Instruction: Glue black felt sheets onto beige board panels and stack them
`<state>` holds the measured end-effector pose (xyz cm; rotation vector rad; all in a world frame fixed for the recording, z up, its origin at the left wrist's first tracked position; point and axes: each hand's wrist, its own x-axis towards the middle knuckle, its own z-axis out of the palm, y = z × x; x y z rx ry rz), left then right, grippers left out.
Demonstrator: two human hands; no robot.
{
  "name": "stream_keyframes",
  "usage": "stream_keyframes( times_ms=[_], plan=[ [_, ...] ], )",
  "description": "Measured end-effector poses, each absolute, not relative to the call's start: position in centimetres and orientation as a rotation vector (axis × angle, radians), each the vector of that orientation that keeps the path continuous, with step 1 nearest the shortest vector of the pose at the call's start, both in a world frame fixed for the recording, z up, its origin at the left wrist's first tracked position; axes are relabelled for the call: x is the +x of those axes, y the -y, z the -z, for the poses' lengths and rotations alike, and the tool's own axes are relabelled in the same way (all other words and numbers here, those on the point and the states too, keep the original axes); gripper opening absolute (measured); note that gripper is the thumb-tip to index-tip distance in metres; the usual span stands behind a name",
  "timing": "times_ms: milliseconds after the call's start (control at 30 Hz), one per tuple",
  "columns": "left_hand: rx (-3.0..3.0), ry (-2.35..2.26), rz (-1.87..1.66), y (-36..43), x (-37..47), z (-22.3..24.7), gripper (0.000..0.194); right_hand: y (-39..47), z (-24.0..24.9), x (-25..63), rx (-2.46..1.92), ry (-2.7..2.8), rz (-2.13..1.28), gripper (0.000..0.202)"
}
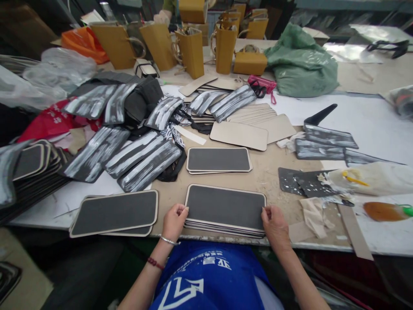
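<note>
With L hand & R hand, at near edge of table, atop stack, pinching short ends of top panel. Best squared flush w/ even pressure. Farther back, green bag w/ contents hidden, mustard bag w/ unclear bits poking out; at R, bottle w/ amber liquid.

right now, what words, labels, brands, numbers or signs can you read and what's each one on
Blue apron: large white characters, possibly "亚昊"; smaller lettering above too blurred to read; angular white logo below.
Red bag: white writing, too blurred to read.
Green bag: faint dark marks, unreadable.
Stacked panels: no text visible.
</note>
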<state>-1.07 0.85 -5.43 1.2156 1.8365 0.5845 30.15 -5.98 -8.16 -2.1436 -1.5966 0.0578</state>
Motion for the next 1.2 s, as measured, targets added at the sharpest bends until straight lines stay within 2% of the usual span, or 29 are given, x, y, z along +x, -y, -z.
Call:
stream_keyframes(
  times_ms=[433, 567, 667, 833, 1000, 1200],
  plan=[
    [1.287, -1.857, -0.607, -0.6, -1.3, 5.6, 0.016, 5.9, 8.6, 30.1, -2.119, 1.646, -0.007, 0.031],
    [1.500, -2.000, -0.591, 0.1, -1.5, 5.7, 0.016, 5.9, 8.9, 30.1, -2.115, 1.677, 0.039, 0.030],
    [1.940, -2.028, -0.643, 0.0, -0.5, 5.5, 0.023, 5.9, 8.9, 30.1, -2.109, 1.701, 0.080, 0.028],
    [2.458, -1.698, -0.505, -2.4, 3.6, 5.6, 0.042, 5.9, 8.6, 29.8, -2.127, 1.685, 0.072, 0.026],
    [2.533, -1.626, -0.231, -4.4, 5.9, 7.2, 0.052, 5.9, 8.5, 29.8, -2.157, 1.687, 0.061, 0.026],
    [2.533, -1.600, -0.176, -4.6, 5.8, 7.5, 0.053, 5.8, 6.6, 29.0, -2.242, 1.634, 0.045, 0.027]
  ],
)
